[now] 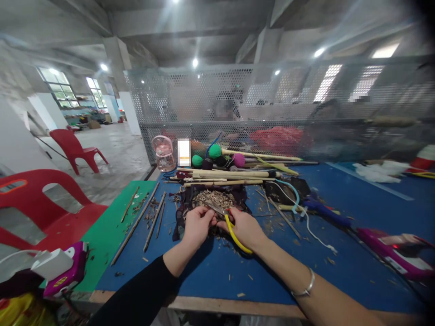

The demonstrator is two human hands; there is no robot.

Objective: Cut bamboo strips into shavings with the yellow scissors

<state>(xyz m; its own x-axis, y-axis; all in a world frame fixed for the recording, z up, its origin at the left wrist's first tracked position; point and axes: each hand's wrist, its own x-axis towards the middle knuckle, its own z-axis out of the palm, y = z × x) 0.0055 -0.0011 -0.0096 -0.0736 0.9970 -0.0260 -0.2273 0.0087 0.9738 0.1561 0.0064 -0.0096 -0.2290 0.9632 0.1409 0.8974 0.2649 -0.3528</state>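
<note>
My right hand (245, 227) is closed around yellow-handled pruning shears (228, 222), whose blades point left toward my left hand (196, 225). My left hand is pinched shut on a small piece at the shear blades; I cannot make out what it is. Both hands hover over a dark cloth (190, 199) bearing a heap of wood chips (214, 198). A silver bracelet (306, 288) sits on my right wrist.
Bamboo sticks (231, 174) and sticks tipped with green and purple yarn balls (215, 151) lie behind the cloth. Thin sticks (137, 222) lie at left on the blue table (340, 262). A glue gun (328, 213), pink devices (394, 249), red chairs (44, 213) and a mesh screen (272, 104) surround the area.
</note>
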